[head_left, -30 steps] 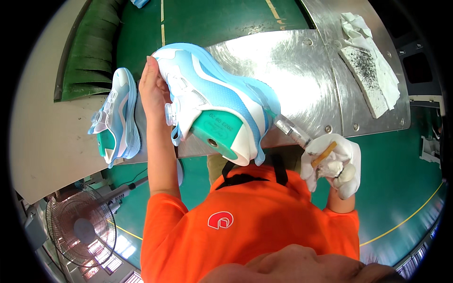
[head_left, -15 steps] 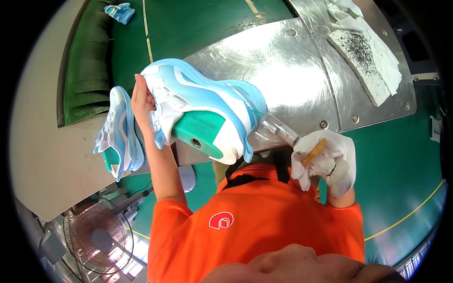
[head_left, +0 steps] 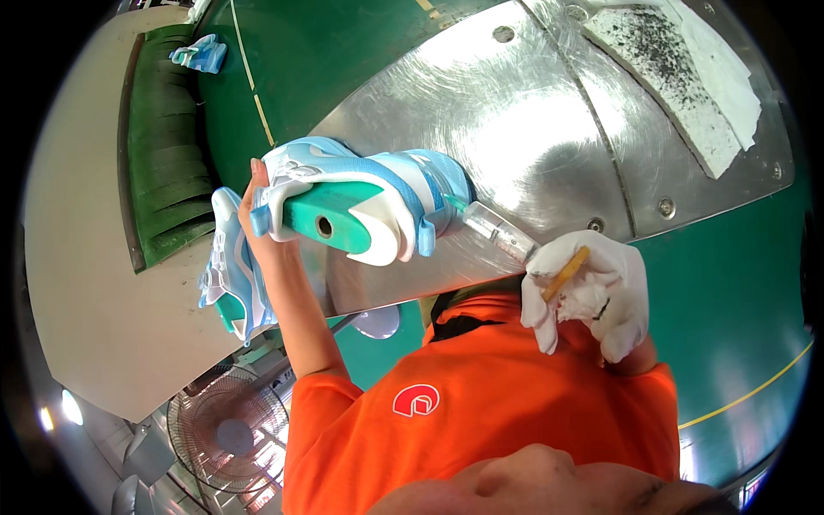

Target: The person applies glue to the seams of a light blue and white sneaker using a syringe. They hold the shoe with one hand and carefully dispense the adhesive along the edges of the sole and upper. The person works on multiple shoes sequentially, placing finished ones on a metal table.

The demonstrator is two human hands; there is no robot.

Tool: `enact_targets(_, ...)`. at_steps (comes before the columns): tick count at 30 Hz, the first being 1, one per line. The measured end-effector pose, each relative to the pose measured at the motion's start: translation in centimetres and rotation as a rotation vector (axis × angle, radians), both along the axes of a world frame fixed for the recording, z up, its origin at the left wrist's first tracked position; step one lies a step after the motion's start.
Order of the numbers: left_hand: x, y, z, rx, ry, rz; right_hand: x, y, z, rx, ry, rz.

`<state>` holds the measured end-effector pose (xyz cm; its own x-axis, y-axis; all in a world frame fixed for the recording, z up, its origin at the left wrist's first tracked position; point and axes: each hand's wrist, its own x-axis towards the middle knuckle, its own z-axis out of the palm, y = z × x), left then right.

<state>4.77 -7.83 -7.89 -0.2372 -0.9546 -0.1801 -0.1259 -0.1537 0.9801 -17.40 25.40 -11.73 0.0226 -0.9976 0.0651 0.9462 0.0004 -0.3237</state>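
My bare left hand (head_left: 259, 206) grips a light-blue and white sneaker (head_left: 410, 182) near its toe, above the metal table. A green shoe last (head_left: 348, 213) with a round hole fills the sneaker's opening. In my white-gloved right hand (head_left: 592, 292) is a clear syringe (head_left: 499, 233), its green tip at the sneaker's heel end; whether the tip touches I cannot tell. The same hand also keeps a yellowish stick (head_left: 566, 273) and a crumpled white wad (head_left: 582, 302) against the palm. Beside my left forearm lies a second sneaker (head_left: 232, 270), partly hidden by the arm.
The shiny metal table (head_left: 429, 94) carries a black-speckled white pad (head_left: 661, 77) at the far right. A green belt (head_left: 249, 26) runs behind, with another blue shoe (head_left: 199, 54) on it. Dark green strips (head_left: 167, 146) border the left surface. A fan (head_left: 227, 429) stands lower left.
The held sneaker has been rolled, so its last and opening now face up more and less of its side shows. The syringe stays by the heel. The whole view has shifted slightly.
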Motion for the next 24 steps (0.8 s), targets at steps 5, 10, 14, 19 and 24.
enact_targets(5,0.2,1.5,1.5,-0.061,-0.148,-0.011,0.5,0.0,-0.2,0.001,-0.001,-0.037)
enact_targets(10,2.6,2.2,1.4,-0.086,-0.285,0.116,1.2,-0.2,-0.3,-0.054,0.048,-0.119)
enact_targets(14,4.4,4.5,2.5,0.007,-0.341,0.138,1.9,-0.6,-0.4,-0.08,0.022,-0.147)
enact_targets(19,9.6,6.9,2.2,0.079,-0.3,-0.019,2.2,-0.5,-0.3,-0.07,0.09,-0.153)
enact_targets(24,12.1,11.5,3.4,0.239,-0.281,-0.169,2.9,-0.5,-0.3,-0.09,0.126,-0.173)
